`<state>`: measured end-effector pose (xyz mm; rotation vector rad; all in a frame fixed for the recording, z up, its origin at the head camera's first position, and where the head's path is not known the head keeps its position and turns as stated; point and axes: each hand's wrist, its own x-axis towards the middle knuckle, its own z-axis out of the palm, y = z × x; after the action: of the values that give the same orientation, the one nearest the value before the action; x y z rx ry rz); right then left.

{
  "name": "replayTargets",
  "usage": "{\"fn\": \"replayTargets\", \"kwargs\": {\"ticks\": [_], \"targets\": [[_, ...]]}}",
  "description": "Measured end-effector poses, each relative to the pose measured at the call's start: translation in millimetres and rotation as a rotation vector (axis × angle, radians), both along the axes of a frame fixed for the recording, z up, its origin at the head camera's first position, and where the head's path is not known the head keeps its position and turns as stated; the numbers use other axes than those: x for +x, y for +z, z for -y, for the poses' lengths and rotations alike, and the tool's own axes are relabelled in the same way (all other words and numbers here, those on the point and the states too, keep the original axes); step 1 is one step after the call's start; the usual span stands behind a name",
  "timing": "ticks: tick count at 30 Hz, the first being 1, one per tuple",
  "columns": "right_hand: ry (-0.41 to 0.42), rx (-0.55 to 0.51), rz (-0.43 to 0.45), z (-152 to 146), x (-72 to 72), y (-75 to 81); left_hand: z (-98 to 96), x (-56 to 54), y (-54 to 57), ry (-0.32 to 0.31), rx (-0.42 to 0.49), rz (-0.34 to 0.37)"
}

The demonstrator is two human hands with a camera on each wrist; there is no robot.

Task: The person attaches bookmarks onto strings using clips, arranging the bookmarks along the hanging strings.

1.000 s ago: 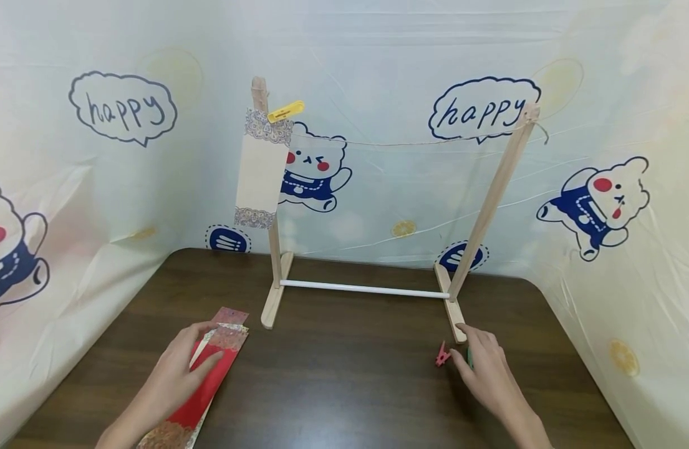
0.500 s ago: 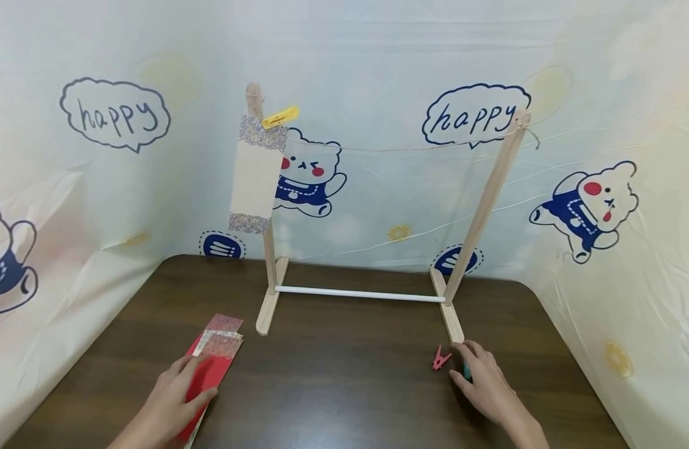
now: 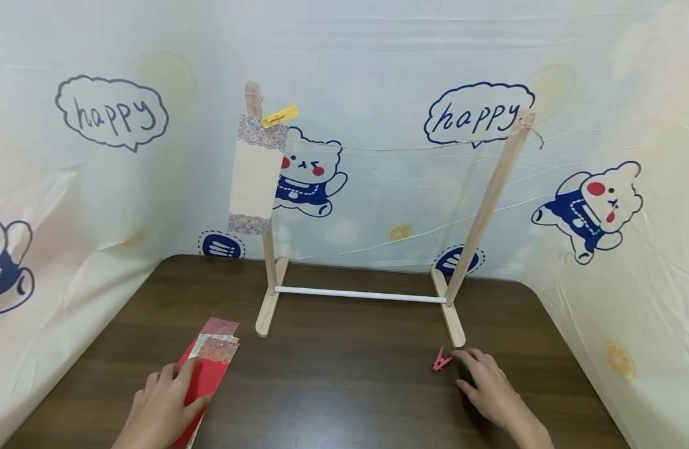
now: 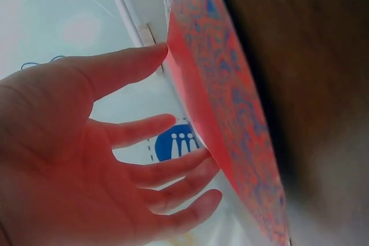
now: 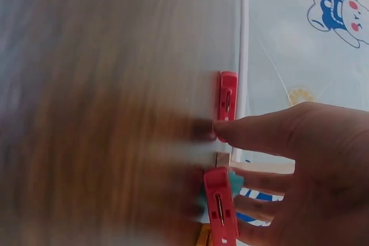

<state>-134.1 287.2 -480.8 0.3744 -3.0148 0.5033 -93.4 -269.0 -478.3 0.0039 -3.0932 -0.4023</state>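
My left hand (image 3: 161,402) rests on a stack of long cards with a red card (image 3: 212,374) on top. In the left wrist view its fingers (image 4: 155,180) are relaxed and spread, with fingertips at the red face of the patterned card (image 4: 225,102). My right hand (image 3: 492,390) is low over the table, loosely bent, its index fingertip beside a pink clothespin (image 3: 441,360). The right wrist view shows the thumb overlapping one red clothespin (image 5: 227,99), a second red clothespin (image 5: 221,211) nearer the camera, and a teal piece (image 5: 235,182) by the fingers.
A wooden frame (image 3: 487,202) with a white crossbar (image 3: 361,294) stands at the back of the brown table (image 3: 333,380). From its string (image 3: 378,149) hangs a cream card (image 3: 257,178) at the left, under a yellow clothespin (image 3: 280,116). A printed curtain (image 3: 366,56) surrounds the table.
My left hand has slid down the card stack towards me, uncovering its upper end. The right hand has drawn slightly nearer, and the teal piece at its fingers is hidden from the head view.
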Motion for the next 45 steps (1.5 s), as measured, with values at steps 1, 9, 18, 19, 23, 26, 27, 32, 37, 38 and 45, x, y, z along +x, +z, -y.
{"fn": "replayTargets", "kwargs": {"ticks": [1, 9, 18, 19, 23, 26, 27, 32, 37, 38, 45], "targets": [[0.003, 0.000, 0.005, -0.6, 0.6, 0.5, -0.3, -0.8, 0.7, 0.004, -0.002, 0.012], [0.006, -0.044, 0.032, -3.2, 1.8, 1.6, -1.0, -6.1, 3.4, 0.013, -0.006, 0.045], [0.004, -0.085, 0.049, -6.1, 0.9, 0.2, -0.5, -10.6, 6.7, 0.023, 0.067, 0.046], [0.005, -0.084, 0.047, -6.4, 1.0, 0.2, -0.5, -11.1, 7.3, 0.026, 0.073, 0.050], [0.017, -0.096, 0.014, -8.9, 2.1, -0.3, 1.1, -12.6, 9.2, 0.035, 0.112, 0.069], [0.013, -0.114, -0.073, -11.9, 4.1, 0.4, 4.2, -13.5, 10.3, 0.050, 0.140, 0.068], [0.004, -0.122, -0.125, -12.9, 4.7, 0.7, 5.3, -13.9, 10.6, 0.058, 0.152, 0.072], [-0.054, -0.142, -0.378, -17.4, 6.9, 5.0, 10.6, -15.5, 9.7, 0.083, 0.163, 0.100], [-0.072, -0.182, -0.409, -18.8, 8.8, 7.9, 11.4, -15.1, 7.0, 0.126, 0.120, 0.213], [-0.080, -0.191, -0.404, -19.0, 9.4, 8.2, 10.9, -15.1, 6.7, 0.135, 0.119, 0.241], [-0.129, -0.178, -0.353, -24.5, 10.0, 9.8, 8.6, -13.2, 5.3, 0.141, 0.140, 0.260]]}}
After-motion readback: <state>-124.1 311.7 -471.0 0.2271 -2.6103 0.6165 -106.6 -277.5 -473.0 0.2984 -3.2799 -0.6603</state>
